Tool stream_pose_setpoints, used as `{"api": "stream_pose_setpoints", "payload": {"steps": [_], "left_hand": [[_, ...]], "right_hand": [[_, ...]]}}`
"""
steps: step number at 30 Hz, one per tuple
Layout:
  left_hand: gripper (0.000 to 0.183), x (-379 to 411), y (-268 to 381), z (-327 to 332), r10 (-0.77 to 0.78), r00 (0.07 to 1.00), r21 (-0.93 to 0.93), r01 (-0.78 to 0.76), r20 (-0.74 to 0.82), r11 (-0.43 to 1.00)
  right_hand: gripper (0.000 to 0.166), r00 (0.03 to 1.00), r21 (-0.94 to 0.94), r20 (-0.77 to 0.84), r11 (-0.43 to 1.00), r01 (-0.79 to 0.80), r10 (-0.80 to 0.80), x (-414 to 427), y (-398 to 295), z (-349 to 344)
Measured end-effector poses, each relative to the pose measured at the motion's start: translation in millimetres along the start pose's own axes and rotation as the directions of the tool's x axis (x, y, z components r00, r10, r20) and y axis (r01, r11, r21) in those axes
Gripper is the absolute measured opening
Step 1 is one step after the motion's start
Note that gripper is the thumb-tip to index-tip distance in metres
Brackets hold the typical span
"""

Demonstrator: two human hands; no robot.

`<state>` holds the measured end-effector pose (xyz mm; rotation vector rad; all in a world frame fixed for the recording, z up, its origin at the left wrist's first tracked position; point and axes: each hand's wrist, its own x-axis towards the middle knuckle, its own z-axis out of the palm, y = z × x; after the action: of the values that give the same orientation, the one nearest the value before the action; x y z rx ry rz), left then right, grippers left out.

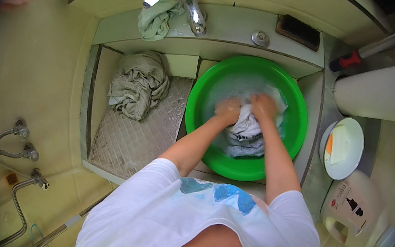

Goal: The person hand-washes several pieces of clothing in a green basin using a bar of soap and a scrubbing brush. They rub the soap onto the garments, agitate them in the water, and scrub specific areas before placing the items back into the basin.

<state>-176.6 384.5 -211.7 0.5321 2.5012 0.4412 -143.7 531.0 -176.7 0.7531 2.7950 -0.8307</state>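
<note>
Both of my hands are down inside a round green plastic basin (202, 105) of cloudy water (225, 84). Between them is a wet white cloth garment (247, 121) with a dark patterned band along one edge. My left hand (228, 109) is closed on its left side, and my right hand (263, 106) grips its upper right part. Both hands are slightly blurred. A greyish-blue part of the cloth (247, 149) lies lower in the water, nearer my body. The fingertips are partly hidden by the fabric and the water.
Left of the basin, a bunched grey-green garment (140, 83) lies on a ridged washboard slab (138, 138). Behind stand a chrome faucet (194, 13) with a draped rag (155, 21) and a scrubbing brush (299, 31). At right are a white bowl (350, 152) holding soap and a large detergent jug (355, 210).
</note>
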Motion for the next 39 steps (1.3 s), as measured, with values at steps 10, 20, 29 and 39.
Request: {"api": "stream_pose_setpoints", "payload": {"steps": [10, 20, 29, 39], "left_hand": [[0.020, -118, 31, -97, 0.215, 0.837, -0.337, -0.419, -0.503, 0.843], [0.061, -100, 24, -33, 0.478, 0.842, -0.352, -0.539, -0.251, 0.765], [0.042, -92, 37, -21, 0.356, 0.902, -0.357, -0.425, -0.245, 0.832], [0.012, -86, 36, -11, 0.209, 0.912, -0.522, -0.378, -0.354, 0.764]], "right_hand": [[0.022, 0.826, 0.114, 0.045, 0.824, 0.555, -0.562, -141, -29, -84], [0.061, 0.816, -0.129, 0.185, 0.809, 0.573, -0.548, -157, -27, -9], [0.057, 0.856, -0.481, 0.181, 0.716, 0.506, -0.484, -152, -45, 11], [0.051, 0.866, -0.501, 0.196, 0.712, 0.491, -0.460, -149, -55, 13]]}}
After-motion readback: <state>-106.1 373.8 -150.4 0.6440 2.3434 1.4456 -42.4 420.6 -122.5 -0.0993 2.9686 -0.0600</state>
